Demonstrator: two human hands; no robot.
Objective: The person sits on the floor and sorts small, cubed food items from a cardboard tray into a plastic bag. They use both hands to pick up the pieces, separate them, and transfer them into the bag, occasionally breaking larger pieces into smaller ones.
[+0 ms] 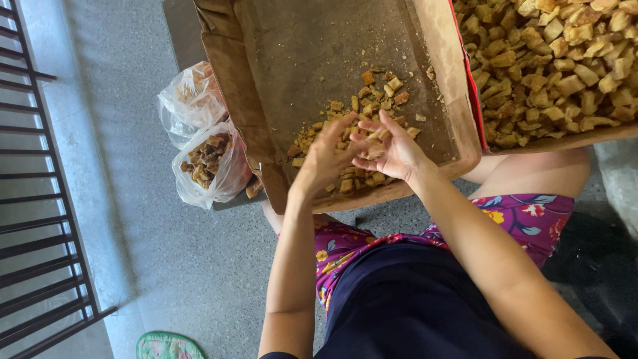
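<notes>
Left hand (327,154) and right hand (392,151) meet over the near edge of a shallow brown cardboard tray (279,73). Right hand lies palm up, fingers half curled, cupping several small golden-brown fried chunks (373,136); left fingers are bent down onto the same chunks. More chunks lie scattered directly beneath and beyond both hands. Pieces are irregular, cube-like and crumbly. A second tray (465,93) heaped with similar pieces adjoins on the right; two clear plastic bags (209,159) sit left
</notes>
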